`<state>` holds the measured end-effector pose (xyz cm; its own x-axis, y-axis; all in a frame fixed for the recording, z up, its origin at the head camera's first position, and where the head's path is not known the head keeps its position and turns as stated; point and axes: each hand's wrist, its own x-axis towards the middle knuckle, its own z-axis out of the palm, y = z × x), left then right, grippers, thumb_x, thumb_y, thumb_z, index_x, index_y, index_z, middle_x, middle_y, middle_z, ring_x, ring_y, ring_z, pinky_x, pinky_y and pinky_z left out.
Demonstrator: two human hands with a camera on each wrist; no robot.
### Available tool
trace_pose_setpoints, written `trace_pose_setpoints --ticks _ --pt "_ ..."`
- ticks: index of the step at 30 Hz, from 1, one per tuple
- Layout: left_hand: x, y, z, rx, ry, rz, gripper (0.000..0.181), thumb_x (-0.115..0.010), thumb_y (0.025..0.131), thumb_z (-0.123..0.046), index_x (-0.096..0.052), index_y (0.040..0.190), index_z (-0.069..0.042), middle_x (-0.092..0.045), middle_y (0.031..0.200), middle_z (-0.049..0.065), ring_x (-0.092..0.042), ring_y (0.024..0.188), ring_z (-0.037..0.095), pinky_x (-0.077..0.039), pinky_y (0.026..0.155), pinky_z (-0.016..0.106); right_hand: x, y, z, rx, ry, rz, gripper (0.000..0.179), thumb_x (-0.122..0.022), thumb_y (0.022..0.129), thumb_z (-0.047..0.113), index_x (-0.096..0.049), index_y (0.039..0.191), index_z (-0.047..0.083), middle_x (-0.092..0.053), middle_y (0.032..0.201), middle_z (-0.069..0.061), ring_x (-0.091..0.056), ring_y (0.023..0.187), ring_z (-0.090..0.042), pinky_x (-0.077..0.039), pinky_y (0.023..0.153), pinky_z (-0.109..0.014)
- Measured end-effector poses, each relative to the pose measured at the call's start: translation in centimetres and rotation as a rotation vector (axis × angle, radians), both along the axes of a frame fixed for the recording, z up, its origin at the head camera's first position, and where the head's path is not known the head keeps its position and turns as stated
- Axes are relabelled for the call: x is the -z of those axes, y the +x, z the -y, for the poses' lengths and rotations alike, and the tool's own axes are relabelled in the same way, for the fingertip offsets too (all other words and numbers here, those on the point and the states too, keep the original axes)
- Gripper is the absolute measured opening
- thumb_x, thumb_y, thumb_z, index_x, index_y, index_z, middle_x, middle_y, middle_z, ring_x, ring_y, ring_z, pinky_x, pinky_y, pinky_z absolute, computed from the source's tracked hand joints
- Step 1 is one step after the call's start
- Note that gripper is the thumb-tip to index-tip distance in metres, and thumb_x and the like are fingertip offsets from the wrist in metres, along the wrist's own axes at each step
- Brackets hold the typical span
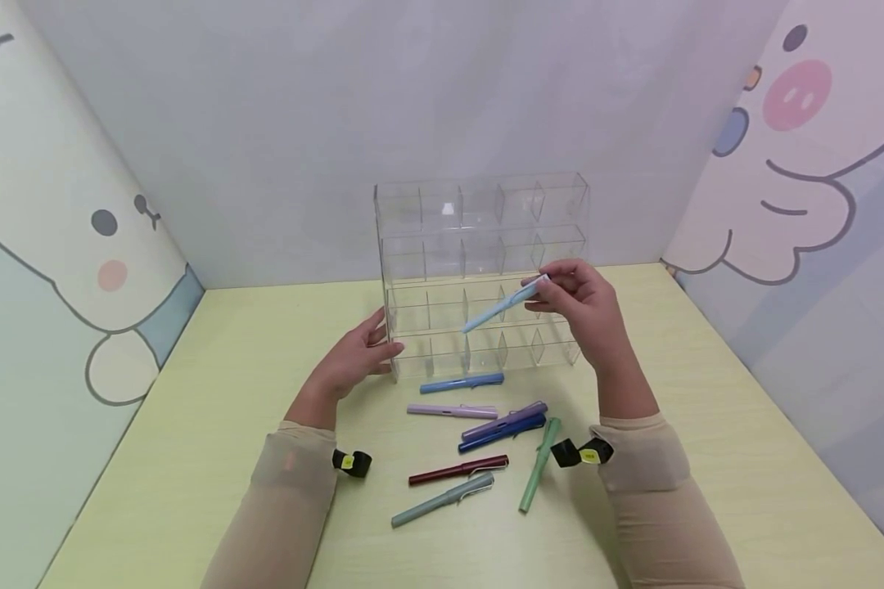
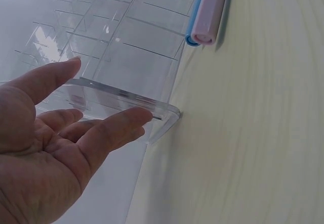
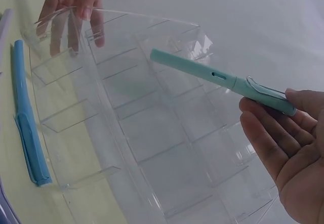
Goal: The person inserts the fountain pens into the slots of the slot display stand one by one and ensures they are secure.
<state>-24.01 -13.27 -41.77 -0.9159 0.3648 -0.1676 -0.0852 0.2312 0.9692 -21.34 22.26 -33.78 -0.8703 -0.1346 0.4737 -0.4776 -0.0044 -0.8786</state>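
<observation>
A clear acrylic rack (image 1: 482, 282) with stepped rows of small compartments stands at the back of the table. My right hand (image 1: 585, 307) pinches a light blue pen (image 1: 504, 304) by its clip end, thumb against fingers. The pen slants down to the left in front of the lower rows; in the right wrist view this pen (image 3: 202, 75) looks mint, with a wire clip. At the rack's left side rests my left hand (image 1: 355, 356), fingers extended along the side panel and thumb toward the front. In the left wrist view those fingers (image 2: 109, 133) lie at the panel's lower edge.
Several pens lie before the rack: a blue pen (image 1: 462, 383) nearest it, then a lilac pen (image 1: 452, 411), a purple pen (image 1: 502, 422) beside a dark blue pen (image 1: 501, 433), a dark red pen (image 1: 457, 470), a grey-green pen (image 1: 442, 501) and a green pen (image 1: 539, 466).
</observation>
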Motion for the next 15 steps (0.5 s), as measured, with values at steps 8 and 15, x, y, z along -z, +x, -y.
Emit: trace_pose_setpoints --ticks 8,15 --pt "-0.23 0.08 0.03 0.018 0.003 -0.006 0.085 -0.064 0.097 -0.024 -0.007 0.159 -0.030 -0.019 0.164 0.007 -0.046 0.136 0.027 -0.051 0.099 0.043 -0.22 0.08 0.16 0.026 -0.155 -0.006 0.028 -0.062 0.097 0.009 -0.053 0.118 -0.007 -0.073 0.105 -0.011 -0.073 0.092 -0.023 -0.058 0.082 -0.039" --pt "-0.14 0.10 0.24 0.018 0.008 0.002 0.087 -0.066 0.096 -0.026 -0.007 0.159 -0.029 -0.020 0.164 0.007 -0.048 0.135 0.027 -0.051 0.099 0.043 -0.27 0.02 0.47 0.022 -0.323 -0.014 0.029 -0.062 0.096 0.006 -0.052 0.118 -0.008 -0.072 0.105 -0.014 -0.073 0.091 -0.023 -0.057 0.084 -0.040"
